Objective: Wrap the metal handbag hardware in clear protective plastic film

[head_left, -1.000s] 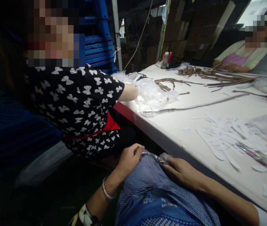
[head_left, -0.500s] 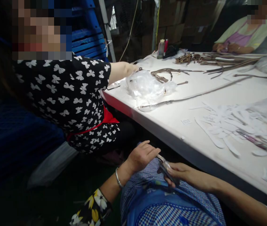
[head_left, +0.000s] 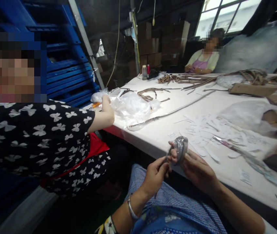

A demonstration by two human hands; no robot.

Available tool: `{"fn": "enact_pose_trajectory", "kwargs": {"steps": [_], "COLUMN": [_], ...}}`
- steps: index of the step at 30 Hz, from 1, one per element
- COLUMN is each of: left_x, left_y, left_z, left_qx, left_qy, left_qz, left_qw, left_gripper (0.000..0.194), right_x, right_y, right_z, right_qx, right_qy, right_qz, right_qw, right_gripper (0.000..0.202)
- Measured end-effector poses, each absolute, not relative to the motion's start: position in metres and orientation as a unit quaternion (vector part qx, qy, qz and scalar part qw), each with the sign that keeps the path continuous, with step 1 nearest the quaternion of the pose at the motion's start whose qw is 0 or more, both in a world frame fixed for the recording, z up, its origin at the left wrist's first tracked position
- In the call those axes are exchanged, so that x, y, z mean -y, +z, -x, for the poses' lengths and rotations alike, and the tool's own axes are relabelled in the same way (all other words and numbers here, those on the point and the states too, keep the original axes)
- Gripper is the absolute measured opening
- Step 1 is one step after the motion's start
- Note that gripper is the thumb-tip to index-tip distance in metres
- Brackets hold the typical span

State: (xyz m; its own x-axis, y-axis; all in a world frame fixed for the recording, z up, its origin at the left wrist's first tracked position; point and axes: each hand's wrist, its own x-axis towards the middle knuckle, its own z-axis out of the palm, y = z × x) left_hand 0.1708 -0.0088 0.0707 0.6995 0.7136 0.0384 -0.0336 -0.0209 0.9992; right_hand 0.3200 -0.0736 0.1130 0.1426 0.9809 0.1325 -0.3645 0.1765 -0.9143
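Observation:
A dark coiled strap in clear plastic (head_left: 181, 148) is held up near the front edge of the white table (head_left: 153, 144). My right hand (head_left: 200, 169) has its fingers round the coil from the right and below. My left hand (head_left: 155, 175) pinches a thin dark end of the strap just left of the coil. The hands are close together above the blue checked apron (head_left: 172, 195). What lies between the left fingertips is partly hidden.
White paper strips (head_left: 206, 130) lie on the table beyond my hands. A person in a bow-print shirt (head_left: 53, 139) reaches over plastic bags (head_left: 128, 105) at the left. Brown straps (head_left: 150, 94) and another person (head_left: 199, 61) are farther back.
Both hands have risen from the lap towards the table edge with the wrapped coil. My left fingers, stretched out before, now pinch the strap end. The view has shifted to the right.

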Motion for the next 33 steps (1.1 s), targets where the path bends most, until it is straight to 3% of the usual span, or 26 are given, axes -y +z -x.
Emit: {"fn": "enact_pose_trajectory", "kwargs": {"steps": [3, 8, 12, 18, 22, 26, 30, 31, 33], "left_x": [0.016, 0.022, 0.018, 0.012, 0.011, 0.014, 0.018, 0.019, 0.019], "left_y": [0.074, 0.084, 0.094, 0.105, 0.114, 0.128, 0.129, 0.126, 0.119], "left_z": [-0.175, -0.176, -0.176, -0.181, -0.186, -0.190, -0.198, -0.200, -0.206], "left_qx": [-0.249, -0.255, -0.265, -0.273, -0.277, -0.257, -0.281, -0.271, -0.240], "left_qy": [0.262, 0.216, 0.175, 0.076, 0.022, 0.070, 0.279, 0.300, 0.295], "left_qz": [-0.625, -0.623, -0.588, -0.475, -0.438, -0.523, -0.704, -0.745, -0.807], "left_qw": [0.691, 0.707, 0.744, 0.833, 0.855, 0.809, 0.589, 0.530, 0.451], "left_gripper": [0.038, 0.037, 0.038, 0.035, 0.042, 0.052, 0.029, 0.023, 0.029], "right_x": [0.072, 0.077, 0.087, 0.100, 0.102, 0.101, 0.097, 0.095, 0.094], "right_y": [0.108, 0.090, 0.086, 0.086, 0.076, 0.068, 0.062, 0.060, 0.057], "right_z": [-0.334, -0.343, -0.345, -0.354, -0.359, -0.352, -0.340, -0.338, -0.334], "right_qx": [0.475, 0.640, 0.729, 0.779, 0.739, 0.540, 0.315, 0.290, 0.267], "right_qy": [0.386, 0.187, 0.151, 0.142, 0.161, 0.335, 0.474, 0.483, 0.493], "right_qz": [0.464, 0.548, 0.507, 0.462, 0.478, 0.499, 0.382, 0.359, 0.332], "right_qw": [0.641, 0.505, 0.434, 0.399, 0.447, 0.589, 0.728, 0.744, 0.759], "right_gripper": [0.033, 0.026, 0.043, 0.063, 0.057, 0.044, 0.050, 0.051, 0.050]}}
